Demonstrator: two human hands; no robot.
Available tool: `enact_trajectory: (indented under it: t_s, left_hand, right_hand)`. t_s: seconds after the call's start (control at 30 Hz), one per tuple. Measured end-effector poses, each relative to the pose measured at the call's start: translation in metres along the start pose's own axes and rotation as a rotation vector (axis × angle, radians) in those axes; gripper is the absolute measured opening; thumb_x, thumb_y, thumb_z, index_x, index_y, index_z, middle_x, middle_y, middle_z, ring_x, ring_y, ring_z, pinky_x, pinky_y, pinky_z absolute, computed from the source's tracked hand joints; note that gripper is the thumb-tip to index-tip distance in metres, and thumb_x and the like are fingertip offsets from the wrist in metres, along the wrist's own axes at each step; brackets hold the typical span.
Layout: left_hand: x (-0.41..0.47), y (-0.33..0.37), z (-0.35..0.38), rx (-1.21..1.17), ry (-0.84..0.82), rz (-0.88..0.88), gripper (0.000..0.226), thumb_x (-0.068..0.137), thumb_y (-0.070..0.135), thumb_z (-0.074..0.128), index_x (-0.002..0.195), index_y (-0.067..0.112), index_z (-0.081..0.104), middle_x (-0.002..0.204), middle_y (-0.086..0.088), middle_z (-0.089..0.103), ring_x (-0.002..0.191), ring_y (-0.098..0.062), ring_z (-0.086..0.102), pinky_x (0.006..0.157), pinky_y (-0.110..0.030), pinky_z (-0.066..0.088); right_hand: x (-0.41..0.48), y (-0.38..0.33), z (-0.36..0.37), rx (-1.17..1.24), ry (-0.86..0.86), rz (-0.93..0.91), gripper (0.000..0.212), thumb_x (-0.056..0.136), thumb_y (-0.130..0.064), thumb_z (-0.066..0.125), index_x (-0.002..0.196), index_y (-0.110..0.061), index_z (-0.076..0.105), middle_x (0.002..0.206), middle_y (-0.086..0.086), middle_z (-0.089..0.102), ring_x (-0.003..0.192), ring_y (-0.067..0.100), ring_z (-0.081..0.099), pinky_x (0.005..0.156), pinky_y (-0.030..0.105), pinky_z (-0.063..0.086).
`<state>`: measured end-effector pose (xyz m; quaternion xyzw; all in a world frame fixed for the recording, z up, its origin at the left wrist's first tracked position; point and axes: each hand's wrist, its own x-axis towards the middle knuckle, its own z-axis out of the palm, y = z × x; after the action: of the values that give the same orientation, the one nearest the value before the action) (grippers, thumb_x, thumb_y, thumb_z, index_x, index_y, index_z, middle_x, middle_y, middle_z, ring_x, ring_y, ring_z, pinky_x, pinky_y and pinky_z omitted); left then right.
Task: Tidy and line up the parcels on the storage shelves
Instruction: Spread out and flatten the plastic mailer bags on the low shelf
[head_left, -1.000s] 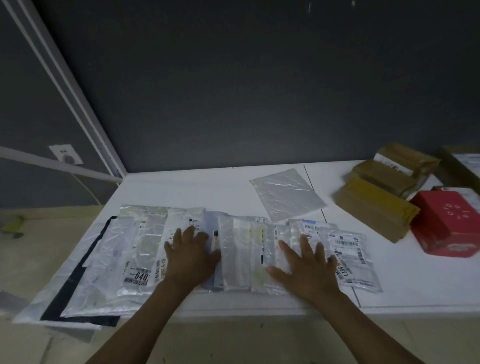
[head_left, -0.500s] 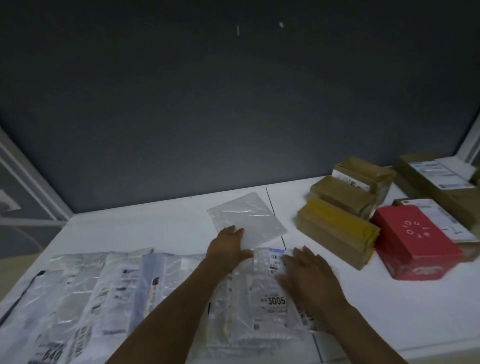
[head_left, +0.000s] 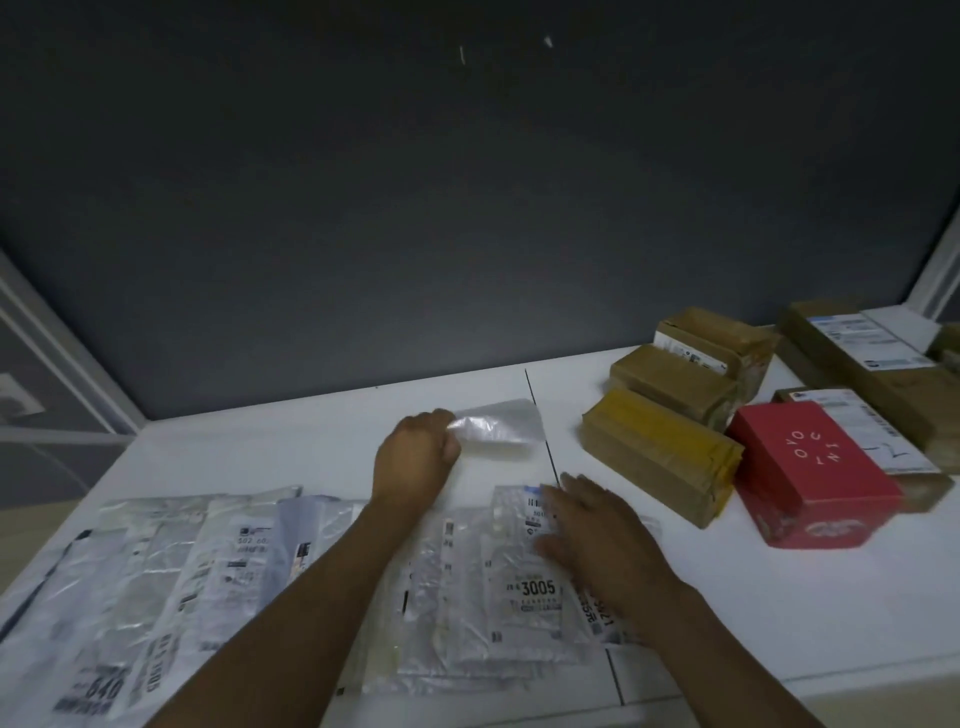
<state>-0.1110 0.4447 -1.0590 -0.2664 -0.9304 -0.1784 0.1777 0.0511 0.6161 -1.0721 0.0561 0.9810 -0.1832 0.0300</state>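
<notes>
parcels (head_left: 530, 590) overlapping on white shelf (head_left: 291, 441), dark wall (head_left: 467, 208), left hand (head_left: 415, 457) gripping clear bag (head_left: 501, 426), right hand (head_left: 597, 535) flat on them

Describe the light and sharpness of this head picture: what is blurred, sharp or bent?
Head view: dim light; the left hand gripping the clear bag and the right hand are motion-soft; the 3005 label reads well; lower-left parcels smear; wide-angle slants the shelf post.
</notes>
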Motion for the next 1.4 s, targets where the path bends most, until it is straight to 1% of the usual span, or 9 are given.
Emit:
enact_trajectory:
  t_s: [0.17,0.33,0.53,0.67,0.83,0.93,1.03,1.23,1.4]
  left_hand:
    - [-0.019,0.013,-0.078,-0.343,0.233,0.097,0.023,0.092,0.025,0.062,0.114,0.019,0.068,0.109,0.010,0.069,0.097,-0.004,0.061,0.083,-0.011,0.042]
    - [-0.043,0.016,-0.149,-0.738,0.147,-0.069,0.015,0.089,0.022,0.067,0.102,0.030,0.072,0.096,0.023,0.071,0.090,0.005,0.064,0.076,-0.011,0.048]
    - [-0.061,-0.003,-0.177,-0.896,0.176,-0.334,0.025,0.089,0.023,0.066,0.111,0.034,0.063,0.086,0.011,0.070,0.074,0.001,0.066,0.065,-0.014,0.051]
    - [-0.076,-0.016,-0.178,-1.147,0.121,-0.643,0.045,0.091,0.036,0.062,0.131,0.031,0.042,0.098,0.005,0.071,0.086,-0.014,0.071,0.079,-0.031,0.058]
    - [-0.106,-0.043,-0.161,-1.073,-0.189,-0.698,0.029,0.083,0.017,0.074,0.110,0.017,0.063,0.098,-0.003,0.074,0.088,-0.020,0.072,0.084,-0.045,0.057]
    - [-0.121,-0.068,-0.163,-0.874,-0.077,-0.689,0.014,0.084,0.013,0.069,0.091,0.025,0.066,0.092,0.002,0.073,0.085,-0.018,0.070,0.083,-0.048,0.057]
    - [-0.131,-0.100,-0.175,-0.741,0.082,-0.705,0.014,0.085,0.012,0.064,0.089,0.025,0.065,0.087,-0.002,0.072,0.078,-0.022,0.069,0.074,-0.048,0.058]
    - [-0.154,-0.167,-0.199,-0.417,0.291,-0.711,0.024,0.088,0.006,0.054,0.108,0.010,0.066,0.084,-0.005,0.066,0.075,-0.024,0.059,0.062,-0.028,0.041]
    - [-0.170,-0.198,-0.205,-0.344,0.312,-0.776,0.028,0.087,0.002,0.049,0.109,0.005,0.066,0.091,-0.015,0.069,0.070,-0.021,0.052,0.051,-0.016,0.031]
  right_hand:
    - [0.002,-0.030,-0.033,0.417,0.270,0.050,0.080,0.089,-0.039,0.066,0.152,-0.027,0.018,0.157,-0.004,0.027,0.142,0.015,0.027,0.110,0.027,0.026]
    - [0.002,-0.063,-0.057,0.734,0.413,0.069,0.095,0.080,-0.026,0.077,0.153,-0.028,0.017,0.150,-0.006,0.035,0.137,0.016,0.037,0.104,0.029,0.036]
    - [-0.008,-0.087,-0.066,0.964,0.296,0.175,0.009,0.088,-0.022,0.067,0.094,-0.016,0.069,0.087,0.003,0.074,0.078,0.022,0.072,0.075,0.048,0.060]
    - [-0.010,-0.100,-0.057,1.134,0.303,0.250,0.009,0.090,-0.021,0.065,0.090,-0.013,0.069,0.086,0.004,0.075,0.078,0.023,0.073,0.079,0.046,0.059]
    - [-0.004,-0.130,-0.029,1.201,0.241,0.301,0.004,0.091,-0.018,0.064,0.093,-0.020,0.067,0.094,0.000,0.073,0.088,0.023,0.070,0.087,0.045,0.056]
    - [-0.007,-0.159,-0.011,1.049,0.189,0.201,0.006,0.092,-0.016,0.062,0.095,-0.020,0.065,0.091,-0.003,0.072,0.078,0.013,0.067,0.067,0.028,0.052]
    - [-0.010,-0.183,0.008,0.741,0.115,0.061,0.013,0.090,-0.025,0.062,0.088,-0.012,0.061,0.082,0.003,0.065,0.074,0.018,0.060,0.064,0.031,0.043]
    - [-0.015,-0.230,0.067,0.076,-0.034,-0.271,0.065,0.080,-0.067,0.052,0.132,-0.029,0.050,0.133,-0.003,0.052,0.123,0.019,0.048,0.093,0.029,0.040]
    - [-0.001,-0.256,0.103,-0.183,-0.206,-0.226,0.093,0.080,-0.077,0.045,0.153,-0.036,0.004,0.162,0.007,-0.010,0.147,0.038,-0.006,0.116,0.056,0.003]
